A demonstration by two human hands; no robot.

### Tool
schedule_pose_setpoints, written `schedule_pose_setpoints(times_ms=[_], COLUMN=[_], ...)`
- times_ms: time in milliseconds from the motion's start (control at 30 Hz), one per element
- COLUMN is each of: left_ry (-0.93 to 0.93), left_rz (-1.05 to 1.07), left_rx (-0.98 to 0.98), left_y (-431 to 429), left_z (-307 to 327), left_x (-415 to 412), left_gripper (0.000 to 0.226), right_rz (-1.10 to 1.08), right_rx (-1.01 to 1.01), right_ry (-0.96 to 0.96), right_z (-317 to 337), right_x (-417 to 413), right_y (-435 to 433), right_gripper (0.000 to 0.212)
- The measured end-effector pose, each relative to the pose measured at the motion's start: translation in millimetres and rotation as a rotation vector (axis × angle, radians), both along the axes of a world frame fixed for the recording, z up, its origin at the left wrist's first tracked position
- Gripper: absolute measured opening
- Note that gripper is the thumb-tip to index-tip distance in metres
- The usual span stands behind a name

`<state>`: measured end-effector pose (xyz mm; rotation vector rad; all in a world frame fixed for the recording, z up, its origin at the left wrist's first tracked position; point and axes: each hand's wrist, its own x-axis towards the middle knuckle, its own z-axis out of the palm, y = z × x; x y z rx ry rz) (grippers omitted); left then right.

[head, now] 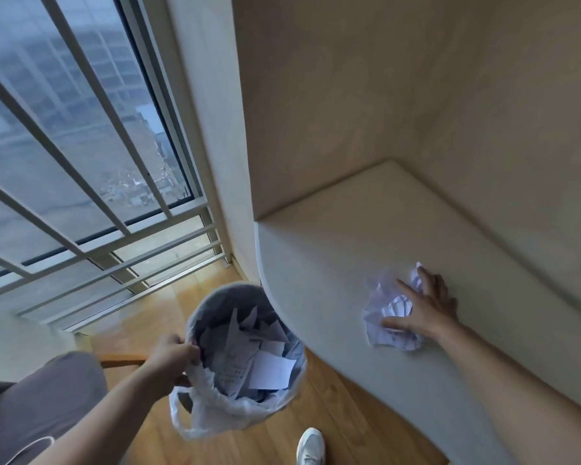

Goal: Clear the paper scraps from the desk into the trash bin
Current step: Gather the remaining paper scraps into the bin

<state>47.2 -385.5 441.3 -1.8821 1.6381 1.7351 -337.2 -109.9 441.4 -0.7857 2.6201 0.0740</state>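
Trouble, if it comes, starts nearest me: my left hand [171, 357] is closed on the near rim of the trash bin [245, 350] and its loose plastic liner [195, 414], holding it just below the desk's curved left edge. If I pinch only liner, I judge the bin could tip or drift from under that edge. It already looks heaped with paper, so more may spill onto the wooden floor [332, 407]. Farther out, my right hand [423, 307] lies open, fingers spread flat on the paper scraps [388, 313], gripping nothing. They sit mid-desk [332, 236], well back from the edge; a flat sweep could scatter loose bits.
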Motion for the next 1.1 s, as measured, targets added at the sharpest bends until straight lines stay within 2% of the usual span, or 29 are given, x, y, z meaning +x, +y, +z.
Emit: schedule_pose_setpoints(times_ms=[267,400,500,633,767,833,900,1000,1100], left_ry=[0.027,0.051,0.076,0.100,0.142,0.166,0.174,0.190,0.193], left_rz=[0.068,0.080,0.079,0.098,0.102,0.106,0.125,0.147,0.152], left_rx=[0.009,0.024,0.059,0.071,0.063,0.057,0.049,0.042,0.048], left_y=[15.4,21.1,24.4,28.1,27.9,27.0,26.4,24.5,25.2], left_z=[-0.5,3.9,8.1,13.4,17.7,16.0,13.6,10.4,4.6], left_x=[-4.6,-6.3,-6.3,-5.6,-2.4,1.9,8.0,19.8,31.5], left_gripper=[0.011,0.009,0.017,0.032,0.013,0.010,0.011,0.012,0.013], right_rz=[-0.058,-0.057,0.038,0.212,0.419,0.478,0.466,0.409,0.300], right_rx=[-0.288,-0.373,-0.389,-0.393,-0.468,-0.479,-0.516,-0.602,-0.688], right_ry=[0.202,0.225,0.206,0.120,0.070,-0.114,-0.327,-0.505,-0.487], right_z=[-27.3,-29.1,-25.7,-26.6,-28.1,-29.4,-29.6,-28.7,-34.3], right_x=[37.5,73.9,112.6,172.3,223.1,242.7,253.9,256.6,251.7], right_y=[-14.7,-54.1,-89.6,-126.7,-143.9,-145.3,-143.0,-135.0,-118.0], right_gripper=[0.061,0.045,0.034,0.022,0.024,0.034,0.041,0.043,0.037])
